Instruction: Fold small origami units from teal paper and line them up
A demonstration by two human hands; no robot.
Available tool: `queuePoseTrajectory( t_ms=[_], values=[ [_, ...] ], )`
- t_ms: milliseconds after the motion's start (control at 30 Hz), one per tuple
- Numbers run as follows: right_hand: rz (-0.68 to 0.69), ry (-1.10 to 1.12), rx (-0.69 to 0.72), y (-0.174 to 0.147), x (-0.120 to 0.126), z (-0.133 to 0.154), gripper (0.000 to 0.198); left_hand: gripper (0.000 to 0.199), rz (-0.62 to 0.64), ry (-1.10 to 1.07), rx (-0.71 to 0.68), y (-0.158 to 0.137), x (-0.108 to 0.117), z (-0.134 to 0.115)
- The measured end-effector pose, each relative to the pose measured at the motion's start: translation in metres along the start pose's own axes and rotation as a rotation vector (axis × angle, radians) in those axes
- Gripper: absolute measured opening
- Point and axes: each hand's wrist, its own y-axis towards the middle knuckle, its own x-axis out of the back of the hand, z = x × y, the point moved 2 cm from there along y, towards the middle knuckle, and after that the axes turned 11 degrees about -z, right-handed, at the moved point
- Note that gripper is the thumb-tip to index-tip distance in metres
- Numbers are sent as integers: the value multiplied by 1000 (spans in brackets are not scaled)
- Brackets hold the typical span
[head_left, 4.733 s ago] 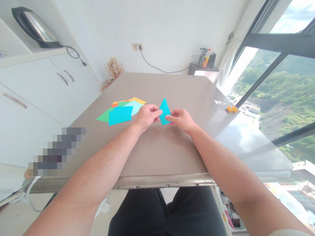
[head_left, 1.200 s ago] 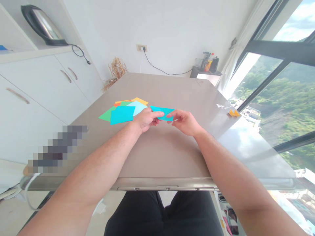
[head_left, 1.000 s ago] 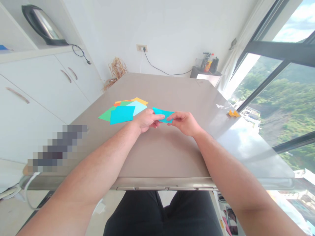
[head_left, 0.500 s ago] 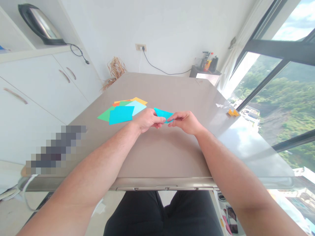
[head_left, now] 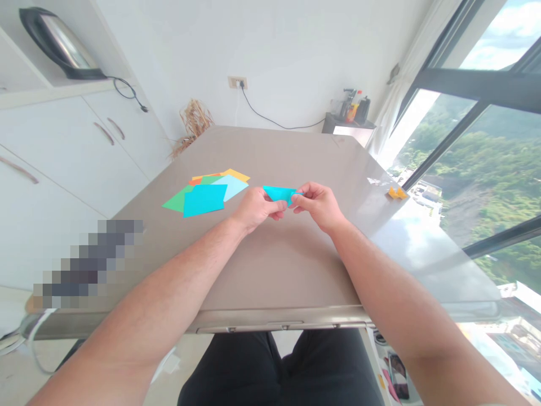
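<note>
A folded piece of turquoise paper point(head_left: 279, 193) is held between my two hands above the middle of the table. My left hand point(head_left: 258, 208) pinches its left part, thumb on top and fingers curled beneath. On the right end, my right hand point(head_left: 316, 204) grips the paper between thumb and fingertips. The fingers hide parts of the folds. Left of my hands lies a loose spread of coloured paper, with a turquoise sheet point(head_left: 205, 200) in front, a green sheet point(head_left: 177, 199) and a pale blue sheet point(head_left: 231, 186) beside it, and an orange-yellow sheet point(head_left: 235, 175) behind.
An orange folded paper piece point(head_left: 397, 193) sits near the right edge of the brown table point(head_left: 270, 270), by the window. A pixelated dark object point(head_left: 91, 262) lies at the left edge. Beyond the table stands a small cabinet with bottles point(head_left: 353, 107). An electric kettle point(head_left: 63, 45) occupies the left shelf.
My right hand has turned slightly, and the right end of the turquoise paper now looks bent over under its thumb. The whole view has shifted a little.
</note>
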Motion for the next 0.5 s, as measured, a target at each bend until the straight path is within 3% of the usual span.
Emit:
queuePoseTrajectory(
  t_ms=[367,500],
  values=[
    [-85,-25,-51,-2,-5,-1,29,23,45,-62,34,-3,-6,1],
    [-95,-7,-31,-3,-7,-1,37,25,17,-50,50,-4,-6,1]
  ],
)
